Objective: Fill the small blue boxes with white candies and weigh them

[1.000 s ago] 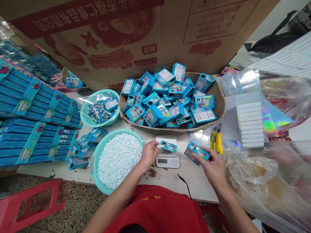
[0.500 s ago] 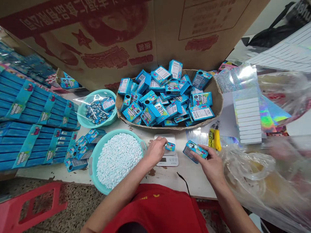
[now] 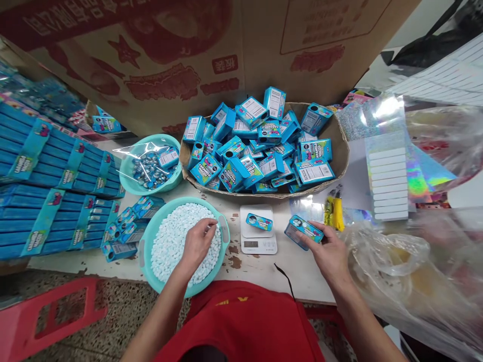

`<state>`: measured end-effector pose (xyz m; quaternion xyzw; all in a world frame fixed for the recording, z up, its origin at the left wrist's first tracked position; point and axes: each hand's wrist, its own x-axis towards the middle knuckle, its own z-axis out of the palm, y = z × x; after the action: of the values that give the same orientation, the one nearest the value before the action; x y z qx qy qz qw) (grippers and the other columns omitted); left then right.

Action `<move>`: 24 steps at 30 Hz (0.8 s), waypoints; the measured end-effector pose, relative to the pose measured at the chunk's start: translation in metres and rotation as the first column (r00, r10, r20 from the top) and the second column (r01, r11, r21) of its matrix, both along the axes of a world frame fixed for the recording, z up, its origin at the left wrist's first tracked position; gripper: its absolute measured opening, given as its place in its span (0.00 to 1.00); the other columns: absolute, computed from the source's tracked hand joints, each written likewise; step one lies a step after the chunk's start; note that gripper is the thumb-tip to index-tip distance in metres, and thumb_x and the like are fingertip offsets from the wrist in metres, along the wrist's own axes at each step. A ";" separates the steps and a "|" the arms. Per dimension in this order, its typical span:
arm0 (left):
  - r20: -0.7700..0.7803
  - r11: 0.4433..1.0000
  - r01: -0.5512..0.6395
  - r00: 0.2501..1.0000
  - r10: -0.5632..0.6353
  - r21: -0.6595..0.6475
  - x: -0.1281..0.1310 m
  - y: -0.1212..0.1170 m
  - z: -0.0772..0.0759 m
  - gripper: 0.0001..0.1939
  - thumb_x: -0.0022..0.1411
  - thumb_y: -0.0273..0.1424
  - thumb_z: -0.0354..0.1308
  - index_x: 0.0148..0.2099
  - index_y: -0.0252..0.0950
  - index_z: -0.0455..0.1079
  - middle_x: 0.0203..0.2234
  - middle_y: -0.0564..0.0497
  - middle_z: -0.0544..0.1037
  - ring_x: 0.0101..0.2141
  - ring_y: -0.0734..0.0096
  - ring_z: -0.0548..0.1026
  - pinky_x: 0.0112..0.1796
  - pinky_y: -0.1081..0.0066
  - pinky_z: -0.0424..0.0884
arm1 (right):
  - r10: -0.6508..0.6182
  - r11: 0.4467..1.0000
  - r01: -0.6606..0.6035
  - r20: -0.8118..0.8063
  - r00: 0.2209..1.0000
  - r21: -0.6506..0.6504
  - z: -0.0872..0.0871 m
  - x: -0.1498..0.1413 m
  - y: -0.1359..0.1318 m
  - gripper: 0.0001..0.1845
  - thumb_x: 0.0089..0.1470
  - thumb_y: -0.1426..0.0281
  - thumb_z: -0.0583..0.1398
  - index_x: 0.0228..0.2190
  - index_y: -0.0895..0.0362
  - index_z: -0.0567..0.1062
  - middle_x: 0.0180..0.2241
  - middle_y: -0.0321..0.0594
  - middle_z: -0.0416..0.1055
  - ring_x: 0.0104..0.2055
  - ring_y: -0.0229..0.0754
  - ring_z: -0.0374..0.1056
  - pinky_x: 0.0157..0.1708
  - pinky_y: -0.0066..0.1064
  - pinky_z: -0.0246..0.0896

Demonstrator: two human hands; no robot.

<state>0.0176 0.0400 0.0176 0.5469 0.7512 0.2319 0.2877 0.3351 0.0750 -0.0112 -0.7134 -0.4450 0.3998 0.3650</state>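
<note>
My right hand (image 3: 327, 245) grips a small blue candy box (image 3: 304, 231), tilted, just above the table right of the scale. Some pale pieces show at the opening in its top. My left hand (image 3: 199, 244) is over a turquoise basin (image 3: 145, 269) of small pale blue candies (image 3: 169, 246). Its fingers are curled together near the basin's right side, and whatever they hold cannot be made out. Between my hands sits a white kitchen scale (image 3: 245, 235) with another blue candy box (image 3: 259, 221) on its platform.
Behind the scale, a cut cardboard tray (image 3: 339, 173) is heaped with blue boxes. A smaller turquoise bowl (image 3: 128, 187) holds shiny blue pieces. Stacked blue packs (image 3: 45, 216) fill the left. Yellow tubes (image 3: 337, 213) and clear plastic bags (image 3: 392, 266) lie right.
My left hand has moved left, away from the box on the scale to above the basin of candies. That box now rests alone on the scale. My right hand keeps its box.
</note>
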 end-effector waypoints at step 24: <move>-0.631 0.972 0.003 0.760 -0.155 -0.235 0.003 -0.009 0.002 0.13 0.65 0.30 0.46 0.46 0.35 0.69 0.42 0.43 0.73 0.45 0.57 0.70 0.41 0.65 0.66 | 0.015 1.000 -0.015 0.009 1.000 0.023 0.009 -0.007 -0.004 0.31 0.30 0.50 0.67 0.35 0.56 0.76 0.35 0.42 0.72 0.35 0.46 0.67 0.36 0.39 0.64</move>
<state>0.0202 0.0315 0.0191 0.5893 0.8011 -0.0671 0.0803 0.3277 0.0707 -0.0018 -0.7076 -0.4564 0.3942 0.3682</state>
